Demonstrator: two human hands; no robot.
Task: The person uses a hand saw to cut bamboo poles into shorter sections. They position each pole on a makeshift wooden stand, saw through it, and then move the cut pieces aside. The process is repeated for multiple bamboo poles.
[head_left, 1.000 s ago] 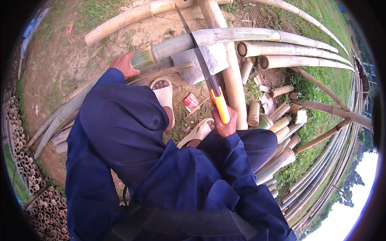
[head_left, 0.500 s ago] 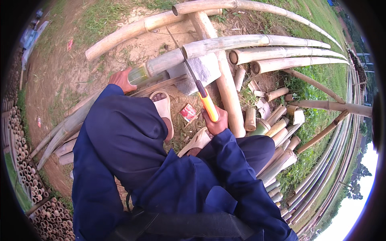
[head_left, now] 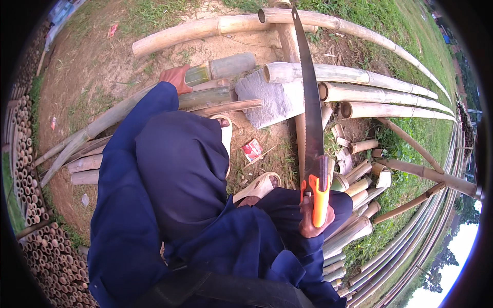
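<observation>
My right hand (head_left: 314,218) is closed around the orange handle of a hand saw (head_left: 311,110). The saw's long dark blade points up and away, clear of the bamboo. At the left, my left hand (head_left: 176,78) grips a short bamboo piece (head_left: 231,65), greenish near the fingers and greyer toward its right end. A gap separates that end from the open end of a long bamboo pole (head_left: 318,73). Below the gap lies a whitish block (head_left: 272,97). Another bamboo length (head_left: 208,97) and a thin split strip (head_left: 231,107) lie just under the held piece.
Long bamboo poles (head_left: 395,111) run off to the right over a cross pole (head_left: 288,43). Cut bamboo offcuts (head_left: 354,231) are heaped beside my right leg. A red packet (head_left: 252,149) lies between my sandalled feet. Stacked bamboo tubes (head_left: 67,272) fill the lower left.
The saw has come out of the cut, and my right hand has drawn back toward me with the blade raised. The short bamboo piece now sits apart from the long pole, still in my left hand.
</observation>
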